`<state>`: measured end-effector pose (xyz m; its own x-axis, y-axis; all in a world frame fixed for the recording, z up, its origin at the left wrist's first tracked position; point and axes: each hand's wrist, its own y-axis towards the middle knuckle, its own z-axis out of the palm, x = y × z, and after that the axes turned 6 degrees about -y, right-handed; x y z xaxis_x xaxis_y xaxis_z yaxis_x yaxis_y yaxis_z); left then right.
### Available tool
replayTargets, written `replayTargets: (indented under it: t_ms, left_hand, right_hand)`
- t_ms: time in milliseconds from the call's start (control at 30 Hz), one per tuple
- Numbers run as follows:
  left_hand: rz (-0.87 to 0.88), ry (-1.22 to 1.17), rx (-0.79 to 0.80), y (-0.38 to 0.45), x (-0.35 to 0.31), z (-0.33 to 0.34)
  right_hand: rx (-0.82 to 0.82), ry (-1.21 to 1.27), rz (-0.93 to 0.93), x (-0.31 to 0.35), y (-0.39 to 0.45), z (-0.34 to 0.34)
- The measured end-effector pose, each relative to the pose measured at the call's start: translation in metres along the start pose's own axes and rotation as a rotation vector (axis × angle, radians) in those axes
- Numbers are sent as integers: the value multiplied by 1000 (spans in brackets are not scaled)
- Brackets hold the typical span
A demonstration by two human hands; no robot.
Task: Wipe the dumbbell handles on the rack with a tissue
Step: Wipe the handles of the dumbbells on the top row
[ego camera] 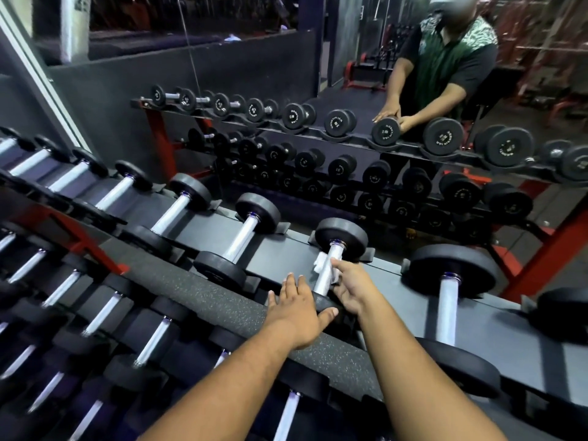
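I have my right hand [351, 289] wrapped around the chrome handle [327, 272] of the dumbbell just right of centre on the top shelf, its fingers curled to pinch a crumpled white tissue [322, 265] against the metal, near the far head at about one o'clock from my wrist. Holding the tissue round the bar rather than flat on it lets it cover the knurled surface all the way round, I judge. My left hand [297, 308] lies flat with fingers straight on the near head [327, 305] of the same dumbbell, at about nine o'clock from the right hand, holding nothing; it seems placed there to keep the weight from rolling in its cradle while I rub. The dumbbell sits crosswise on the dark rack shelf [280, 249], handle running from six to twelve o'clock, with lighter ones off toward ten o'clock and a heavier dumbbell [448, 300] at three o'clock, well apart. A mirror [350, 74] at twelve o'clock shows the rack and a person in a green patterned shirt [445, 58].
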<state>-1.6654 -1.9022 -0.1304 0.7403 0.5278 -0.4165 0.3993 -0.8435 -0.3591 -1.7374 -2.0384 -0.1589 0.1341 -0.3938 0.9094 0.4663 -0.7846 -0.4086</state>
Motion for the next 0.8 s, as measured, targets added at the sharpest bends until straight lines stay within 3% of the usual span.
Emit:
replayTargets:
  t_ms: [33,133,300,367,400,500,633,800]
  left_hand:
    - [0,-4,0,-1,0,-1]
    - [3,-9,-3,-1,1,1]
    - [8,-23,-4,1,2,1]
    - [9,-20,-1,0,1,1]
    - [8,-19,-1,0,2,1]
    - [10,-12,-3,1,1,1]
    - [1,-3,0,-2,-2,-2]
    - [2,-12,2,0,2,1]
  right_hand:
    - [18,21,36,0,-1,-1]
    - [-8,-266,-25,-15,-4,-10]
    - [-221,-959,-472,-2,-23,-13]
    - [-89,-1378,-628,5,-23,-14]
    - [18,-1666,-794,5,-20,-13]
    - [273,-2094,-1106,12,-3,-27]
    - [163,-2505,-954,37,19,-24]
    - [345,-2406,-938,38,16,4]
